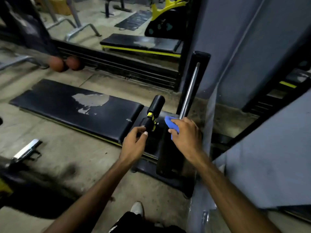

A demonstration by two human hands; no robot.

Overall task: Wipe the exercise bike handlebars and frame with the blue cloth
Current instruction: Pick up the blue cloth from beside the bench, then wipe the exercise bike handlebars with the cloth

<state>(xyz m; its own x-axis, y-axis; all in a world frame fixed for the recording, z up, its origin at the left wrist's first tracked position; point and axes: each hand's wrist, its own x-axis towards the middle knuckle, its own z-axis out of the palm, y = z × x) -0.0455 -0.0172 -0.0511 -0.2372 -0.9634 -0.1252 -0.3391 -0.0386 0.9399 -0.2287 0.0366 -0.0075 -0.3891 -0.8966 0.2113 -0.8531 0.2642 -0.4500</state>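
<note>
Down at floor level from the head camera, a long black padded bench (67, 105) lies low across the concrete floor (70, 165), with a big grey worn patch in its cover. At its near end two black foam pads are joined by a yellow bracket (152, 119); the upper foam pad (157, 103) tilts away and the lower foam pad (148, 124) points toward the person.

The left hand (136, 140) is on that lower pad, its fingers (141, 129) curled, with thumb and forefinger pinching the pad's near end.

Over to the right hand (185, 133): its fingers are wrapped round the blue cloth (170, 124), which is bunched up, a fold sticking out past the knuckles. The cloth sits just beside the foot of a chrome bar (189, 93) that leans up toward the wall, and it is above the bench's dark frame. Whether it touches that frame, I cannot tell.

Behind the bench a mirror (117, 22) repeats it in reflection. Two brown-orange balls (57, 63) sit at the mirror's base, far left. At the bottom edge a pale shoe (137, 208) is planted on the floor between the two forearms.
</note>
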